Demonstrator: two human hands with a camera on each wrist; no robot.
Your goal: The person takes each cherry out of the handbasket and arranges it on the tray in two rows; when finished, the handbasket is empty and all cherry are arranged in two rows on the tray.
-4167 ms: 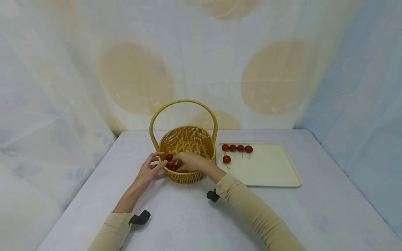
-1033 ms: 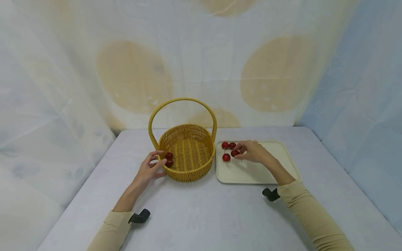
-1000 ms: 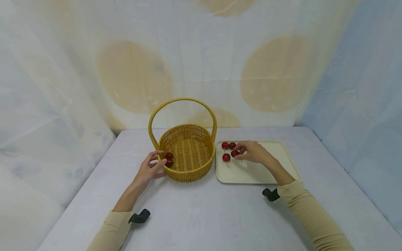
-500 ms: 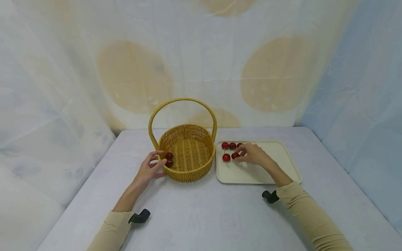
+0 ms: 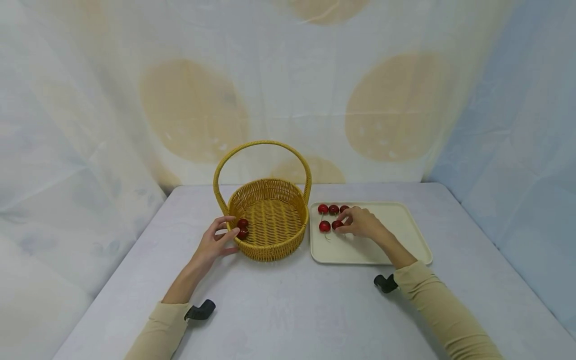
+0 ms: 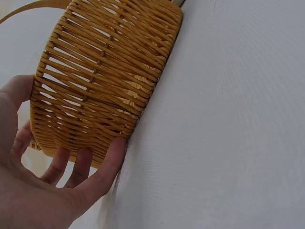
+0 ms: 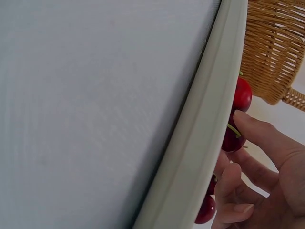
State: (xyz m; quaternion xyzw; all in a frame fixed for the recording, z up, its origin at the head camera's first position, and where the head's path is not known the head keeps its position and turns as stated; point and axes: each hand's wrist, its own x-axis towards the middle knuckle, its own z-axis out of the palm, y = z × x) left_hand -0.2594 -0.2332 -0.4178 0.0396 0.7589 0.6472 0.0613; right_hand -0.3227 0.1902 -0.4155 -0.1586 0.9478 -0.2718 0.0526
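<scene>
My right hand (image 5: pixel 362 222) pinches a dark red cherry (image 5: pixel 337 225) low over the cream tray (image 5: pixel 391 240), beside a brighter cherry (image 5: pixel 325 226). In the right wrist view, thumb and fingers stand on either side of the dark cherry (image 7: pixel 232 138), whose green stem shows. Behind it, a row of cherries (image 5: pixel 333 209) runs along the tray's far left, its right end partly hidden by the hand. My left hand (image 5: pixel 217 240) holds the near left side of the yellow wicker basket (image 5: pixel 270 252), thumb at the rim and fingers against the outer wall (image 6: pixel 90 95). Cherries (image 5: pixel 243 233) lie inside beside that thumb.
The basket's tall arched handle (image 5: pixel 263 142) rises above its bowl. The tray stands close to the basket's right side on a white-covered table (image 5: pixel 279 310). Patterned cloth (image 5: pixel 297 90) hangs behind and along both sides. A black wrist device (image 5: pixel 201 310) sits at the left cuff.
My right hand has left the basket for the tray, lowering a dark cherry beside the brighter one in the near row. Fewer cherries show in the basket; my left hand stays there.
</scene>
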